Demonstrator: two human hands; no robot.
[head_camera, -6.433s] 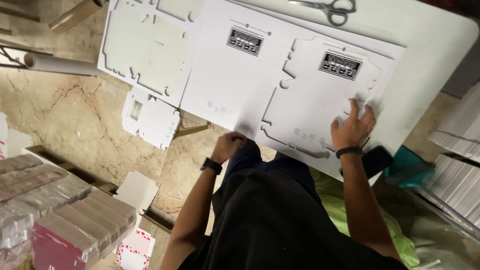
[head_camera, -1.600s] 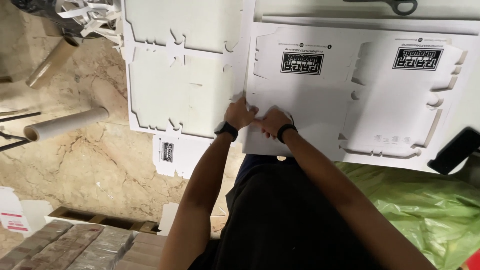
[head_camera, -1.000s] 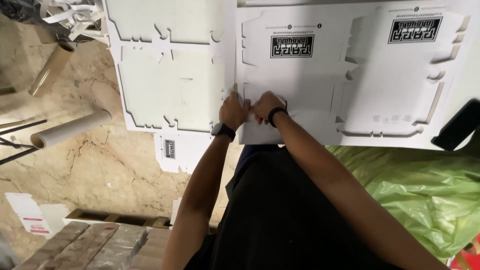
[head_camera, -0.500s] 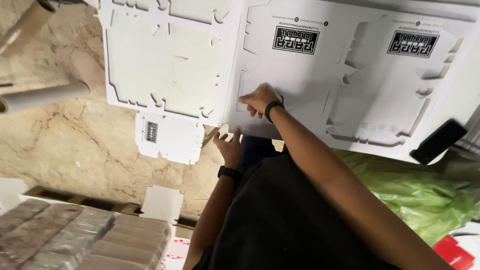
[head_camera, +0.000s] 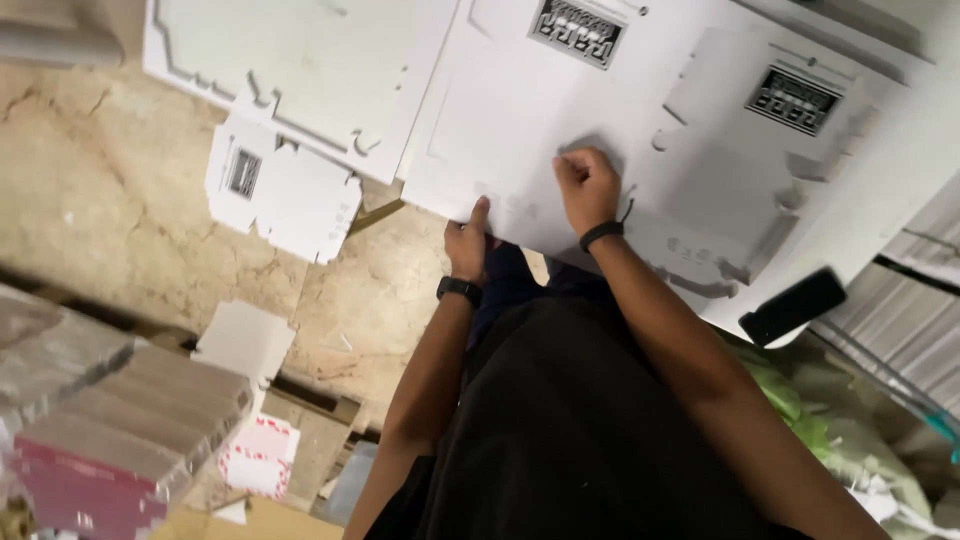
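Beige marbled stone floor (head_camera: 120, 230) lies below a white counter (head_camera: 900, 170) that fills the upper right of the view.

Left hand (head_camera: 466, 240): grip closed on the near edge of the white die-cut card sheet (head_camera: 520, 130), thumb on top of the sheet, the other fingers beneath it and out of sight. A dark watch (head_camera: 459, 290) sits on that wrist.

Right hand (head_camera: 588, 185): curled into a loose fist and pressing down on the top face of the same sheet, just beside the left hand. It encloses nothing that can be seen. A dark band (head_camera: 601, 235) circles that wrist.

The sheet lies flat on the counter, its near edge overhanging toward the person. It carries pre-cut box outlines and two dark printed panels (head_camera: 578, 30), one toward the top centre and one further right.

A second white die-cut sheet (head_camera: 290, 70) lies to the left, its edge meeting or overlapping the first; which, cannot be determined. Below it a small punched-out box blank (head_camera: 285, 185) hangs over the floor.

A black oblong object (head_camera: 795, 305), likely a phone, rests at the counter's near right edge.

Lower left: stacks of flat packs (head_camera: 110, 400) with pink and red edges, blurred. Lower right: green plastic bag (head_camera: 790, 400).
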